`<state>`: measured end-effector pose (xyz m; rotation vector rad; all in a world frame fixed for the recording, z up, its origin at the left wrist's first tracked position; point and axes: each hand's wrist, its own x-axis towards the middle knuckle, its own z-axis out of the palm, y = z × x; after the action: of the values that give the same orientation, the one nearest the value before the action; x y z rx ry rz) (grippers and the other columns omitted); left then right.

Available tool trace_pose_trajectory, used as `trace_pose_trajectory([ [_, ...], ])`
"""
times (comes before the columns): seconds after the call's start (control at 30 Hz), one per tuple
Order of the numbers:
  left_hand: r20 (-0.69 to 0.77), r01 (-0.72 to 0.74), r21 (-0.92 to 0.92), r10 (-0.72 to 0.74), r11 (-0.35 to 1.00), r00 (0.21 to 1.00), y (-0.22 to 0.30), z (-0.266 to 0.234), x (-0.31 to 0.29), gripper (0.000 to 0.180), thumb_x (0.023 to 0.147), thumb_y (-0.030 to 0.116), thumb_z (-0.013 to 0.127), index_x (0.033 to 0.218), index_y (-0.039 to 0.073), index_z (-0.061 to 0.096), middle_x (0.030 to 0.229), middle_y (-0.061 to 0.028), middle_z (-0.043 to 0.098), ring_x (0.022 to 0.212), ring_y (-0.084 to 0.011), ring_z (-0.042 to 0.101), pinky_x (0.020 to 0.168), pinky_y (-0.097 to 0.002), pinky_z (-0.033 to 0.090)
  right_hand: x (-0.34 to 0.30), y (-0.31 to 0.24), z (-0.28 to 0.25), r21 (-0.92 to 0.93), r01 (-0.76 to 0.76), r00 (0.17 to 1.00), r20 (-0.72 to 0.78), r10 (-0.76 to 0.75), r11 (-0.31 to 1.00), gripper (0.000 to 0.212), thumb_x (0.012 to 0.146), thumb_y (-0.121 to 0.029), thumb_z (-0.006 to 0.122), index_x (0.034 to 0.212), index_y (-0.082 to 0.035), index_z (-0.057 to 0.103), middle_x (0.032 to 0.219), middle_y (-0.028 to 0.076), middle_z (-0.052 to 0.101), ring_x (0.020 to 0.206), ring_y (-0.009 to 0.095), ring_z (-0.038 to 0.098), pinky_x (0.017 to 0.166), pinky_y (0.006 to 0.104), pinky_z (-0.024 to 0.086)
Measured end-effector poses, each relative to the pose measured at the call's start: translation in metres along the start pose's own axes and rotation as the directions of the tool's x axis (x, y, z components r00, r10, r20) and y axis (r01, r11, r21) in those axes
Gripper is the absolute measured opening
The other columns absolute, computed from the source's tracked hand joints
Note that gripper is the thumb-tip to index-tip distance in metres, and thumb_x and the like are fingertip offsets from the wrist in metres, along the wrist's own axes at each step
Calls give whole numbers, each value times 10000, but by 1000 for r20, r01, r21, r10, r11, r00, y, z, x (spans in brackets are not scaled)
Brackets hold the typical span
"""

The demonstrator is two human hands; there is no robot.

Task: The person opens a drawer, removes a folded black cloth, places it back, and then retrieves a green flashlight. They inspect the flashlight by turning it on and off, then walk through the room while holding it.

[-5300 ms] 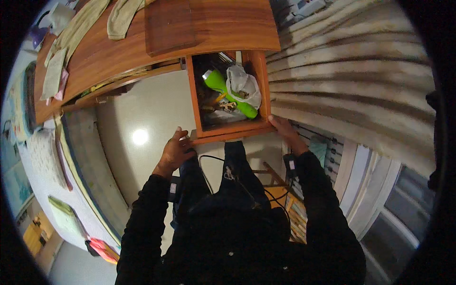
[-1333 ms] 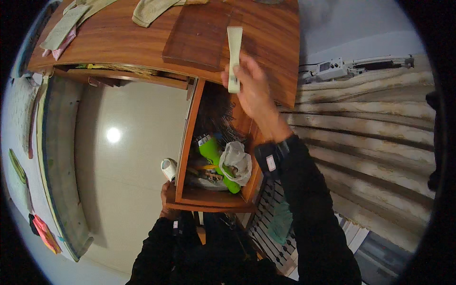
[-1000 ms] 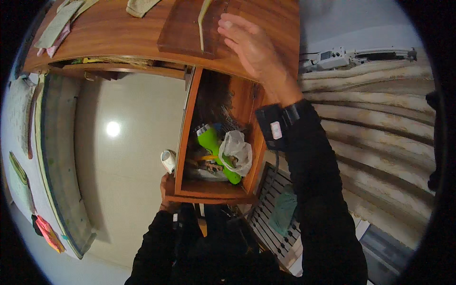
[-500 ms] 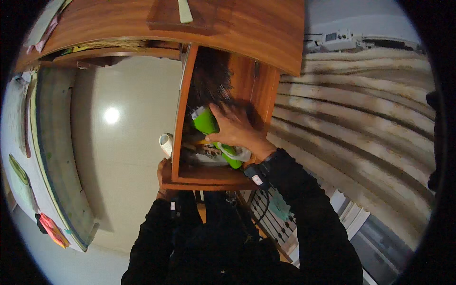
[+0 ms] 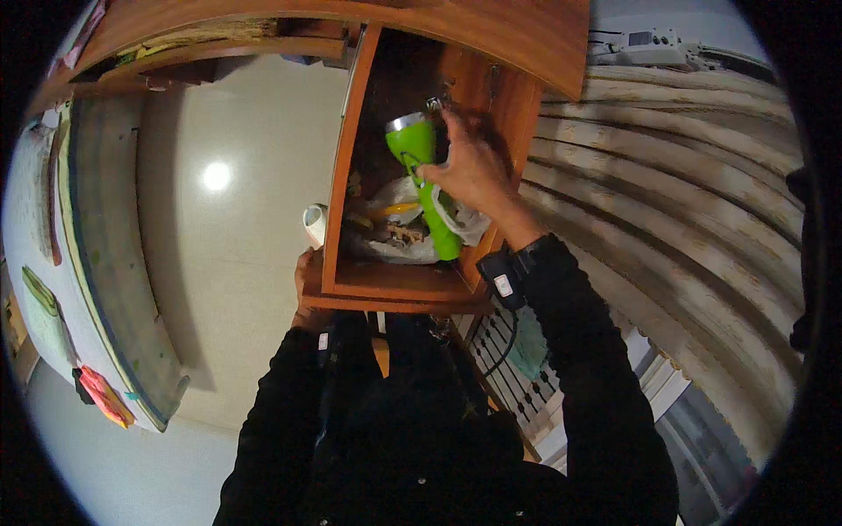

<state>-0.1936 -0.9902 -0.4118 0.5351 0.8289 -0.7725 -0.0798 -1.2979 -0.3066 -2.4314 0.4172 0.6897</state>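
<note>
A green flashlight [image 5: 423,145] with a silver head lies lengthwise in the open wooden drawer [image 5: 395,302]. My right hand [image 5: 478,167] reaches in over its right side with thumb and forefinger apart. The thumb is close to the flashlight's neck; whether it touches cannot be told. By the forefinger's tip is a small shiny metal piece [image 5: 433,103]. My left hand [image 5: 307,280] is at the drawer's near left corner, its fingers mostly hidden. Just above it, outside the drawer wall, stands a white, round-ended object [image 5: 315,219]; whether that hand holds it is unclear.
White plastic bags [image 5: 399,252] and a yellow item [image 5: 395,210] lie beside the flashlight. The wooden desk top [image 5: 491,35] overhangs the drawer's far end. Striped curtains [image 5: 649,175] hang at the right, and a bed [image 5: 105,263] is at the left.
My right hand has moved off the flashlight's head to its right side, uncovering more of the flashlight. The whole drawer sits higher in the picture. My left hand stays at the corner.
</note>
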Motion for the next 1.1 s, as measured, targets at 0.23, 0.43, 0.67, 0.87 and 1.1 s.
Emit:
trace_pose_trajectory([
  [0.23, -18, -68, 65, 69, 996, 997, -2, -12, 4, 452, 946, 388, 468, 1184, 10, 540, 1055, -94, 622, 934, -210, 619, 842, -351, 520, -11, -15, 33, -191, 90, 995, -22, -96, 977, 1005, 758, -398, 727, 1497, -77, 127, 1313, 271, 490, 1149, 406, 544, 956, 491, 447],
  [0.43, 31, -255, 253, 256, 933, 966, -7, -15, 5, 386, 967, 329, 474, 1183, 15, 528, 1044, -81, 615, 901, -185, 622, 789, -313, 550, 10, -7, 31, -20, -158, 987, -19, 158, 987, 941, 746, -286, 742, 1464, -47, 182, 1148, 260, 604, 1040, 409, 604, 889, 447, 478],
  [0.67, 81, -141, 50, 137, 989, 987, -4, -11, -4, 407, 974, 303, 494, 1254, 8, 482, 1122, -85, 590, 928, -170, 620, 811, -303, 566, 67, 48, -5, 277, 9, 950, -302, 78, 961, 673, 706, -261, 783, 1216, 10, 437, 1125, 262, 608, 1031, 395, 616, 869, 434, 494],
  [0.87, 126, -147, 130, 130, 981, 983, -1, -9, 0, 399, 986, 324, 460, 1250, 27, 495, 1112, -84, 596, 931, -166, 621, 778, -308, 570, 87, 62, -12, 721, 81, 963, -236, 134, 688, 440, 749, -180, 756, 1096, -10, 546, 991, 142, 635, 907, 293, 634, 774, 407, 505],
  [1.1, 55, -85, 7, 84, 996, 995, -2, -18, 4, 433, 992, 361, 425, 1245, 22, 515, 1087, -87, 616, 929, -193, 627, 764, -328, 566, 39, 50, -20, 985, -139, 988, 132, 74, 102, 362, 916, -308, 597, 1097, 5, 578, 900, 107, 657, 761, 211, 638, 714, 350, 534],
])
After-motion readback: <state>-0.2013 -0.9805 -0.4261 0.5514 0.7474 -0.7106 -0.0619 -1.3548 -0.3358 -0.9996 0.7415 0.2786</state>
